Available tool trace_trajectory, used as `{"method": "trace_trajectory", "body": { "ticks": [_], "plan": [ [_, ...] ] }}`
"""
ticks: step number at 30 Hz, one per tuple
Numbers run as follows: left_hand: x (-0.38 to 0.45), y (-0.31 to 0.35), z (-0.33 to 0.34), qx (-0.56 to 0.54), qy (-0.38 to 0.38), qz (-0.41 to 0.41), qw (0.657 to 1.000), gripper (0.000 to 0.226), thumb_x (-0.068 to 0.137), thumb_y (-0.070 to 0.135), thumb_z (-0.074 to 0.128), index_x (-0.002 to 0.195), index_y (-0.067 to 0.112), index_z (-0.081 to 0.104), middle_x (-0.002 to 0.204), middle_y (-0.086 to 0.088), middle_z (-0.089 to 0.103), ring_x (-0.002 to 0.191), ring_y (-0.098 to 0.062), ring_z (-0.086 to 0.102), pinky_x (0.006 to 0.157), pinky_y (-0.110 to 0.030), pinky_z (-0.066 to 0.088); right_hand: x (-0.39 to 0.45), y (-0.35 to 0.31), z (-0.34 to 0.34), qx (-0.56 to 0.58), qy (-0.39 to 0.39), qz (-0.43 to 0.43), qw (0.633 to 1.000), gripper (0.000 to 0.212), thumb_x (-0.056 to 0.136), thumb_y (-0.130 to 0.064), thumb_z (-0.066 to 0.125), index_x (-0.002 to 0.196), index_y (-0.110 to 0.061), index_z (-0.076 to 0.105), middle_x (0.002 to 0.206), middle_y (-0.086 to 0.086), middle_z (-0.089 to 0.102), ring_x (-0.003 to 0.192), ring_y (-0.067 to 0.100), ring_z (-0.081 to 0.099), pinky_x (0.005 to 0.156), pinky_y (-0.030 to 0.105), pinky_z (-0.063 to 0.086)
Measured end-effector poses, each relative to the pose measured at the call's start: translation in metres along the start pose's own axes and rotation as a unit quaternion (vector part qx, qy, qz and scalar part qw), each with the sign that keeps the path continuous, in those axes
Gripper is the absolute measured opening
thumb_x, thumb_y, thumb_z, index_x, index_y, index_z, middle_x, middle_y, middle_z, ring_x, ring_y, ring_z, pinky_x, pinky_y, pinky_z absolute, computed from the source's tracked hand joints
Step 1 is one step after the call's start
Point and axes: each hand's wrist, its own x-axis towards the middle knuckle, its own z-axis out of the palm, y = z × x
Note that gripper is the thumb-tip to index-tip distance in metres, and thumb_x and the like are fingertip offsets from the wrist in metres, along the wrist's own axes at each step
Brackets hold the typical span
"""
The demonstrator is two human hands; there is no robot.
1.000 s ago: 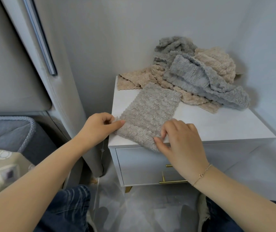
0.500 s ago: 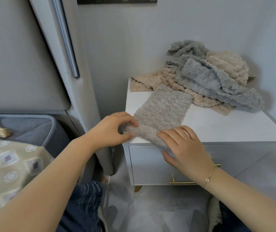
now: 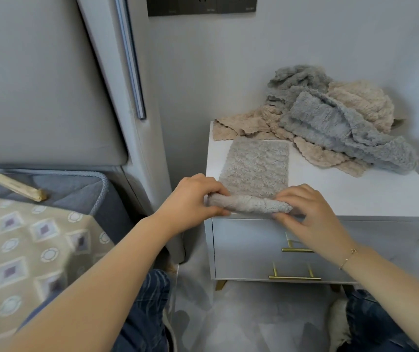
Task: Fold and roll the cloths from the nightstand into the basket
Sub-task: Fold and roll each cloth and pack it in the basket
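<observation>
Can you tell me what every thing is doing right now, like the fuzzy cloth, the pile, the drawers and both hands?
Grey-beige cloth: folded flat, near edge rolled up.
Cloth pile: crumpled, unfolded, at the nightstand's back.
Left hand: pinches the roll's left end.
Right hand: grips the roll's right end.
Nightstand: both drawers closed.
Wooden stick: lying on the bed.
Basket: not in view.

No text, label, brand or number can be read anywhere. The dark wall socket panel [image 3: 201, 5] at the top edge carries small pale marks under its outlets, but they are too small and blurred to make out.
</observation>
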Motion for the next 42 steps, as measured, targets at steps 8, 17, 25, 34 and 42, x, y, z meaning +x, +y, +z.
{"method": "trace_trajectory", "body": {
  "ticks": [8, 17, 25, 34, 42],
  "plan": [
    [0.002, -0.006, -0.010, -0.189, -0.082, -0.158, 0.966, 0.061, 0.062, 0.059, 0.076, 0.089, 0.004, 0.071, 0.080, -0.018, 0.061, 0.069, -0.019, 0.050, 0.068, -0.032, 0.039, 0.007, -0.001, 0.000, -0.001, -0.005, 0.058, 0.998, 0.048, 0.081, -0.056, 0.057, 0.077, -0.010, 0.069, 0.091, -0.007, 0.056, 0.090, 0.008, 0.039, 0.082, 0.021, 0.034],
    [0.015, -0.003, 0.003, -0.223, -0.059, -0.268, 0.936, 0.084, 0.064, 0.078, 0.062, 0.068, -0.006, 0.052, 0.064, -0.006, 0.045, 0.061, -0.017, 0.043, 0.066, -0.026, 0.035, 0.011, 0.005, -0.002, 0.008, 0.043, 0.179, 0.983, 0.049, 0.078, -0.060, 0.052, 0.052, -0.019, 0.054, 0.074, -0.005, 0.054, 0.080, 0.015, 0.043, 0.075, 0.030, 0.031],
    [0.025, 0.006, 0.025, -0.081, 0.105, -0.254, 0.958, 0.062, 0.075, 0.059, 0.068, 0.051, 0.006, 0.047, 0.064, -0.011, 0.055, 0.061, -0.017, 0.050, 0.063, -0.030, 0.043, 0.015, 0.005, -0.001, -0.075, 0.035, 0.232, 0.969, 0.044, 0.086, -0.044, 0.061, 0.057, -0.012, 0.053, 0.068, -0.003, 0.052, 0.079, 0.021, 0.048, 0.073, 0.033, 0.030],
    [0.021, 0.003, 0.022, 0.087, 0.083, 0.153, 0.981, 0.022, 0.090, 0.018, 0.053, 0.106, 0.018, 0.069, 0.109, 0.005, 0.067, 0.100, -0.018, 0.063, 0.081, -0.043, 0.050, 0.014, 0.007, -0.004, -0.111, 0.002, -0.061, 0.992, 0.021, 0.092, -0.014, 0.051, 0.105, -0.008, 0.067, 0.104, 0.002, 0.062, 0.096, 0.017, 0.054, 0.083, 0.027, 0.043],
    [0.001, 0.003, 0.031, 0.136, -0.004, 0.140, 0.981, 0.057, 0.078, 0.049, 0.064, 0.127, 0.024, 0.049, 0.127, 0.008, 0.056, 0.117, -0.009, 0.047, 0.096, -0.024, 0.031, -0.004, 0.008, -0.016, -0.082, -0.096, 0.008, 0.992, 0.053, 0.082, -0.031, 0.072, 0.132, -0.021, 0.055, 0.127, -0.003, 0.060, 0.114, 0.012, 0.052, 0.098, 0.017, 0.030]
  ]
}}
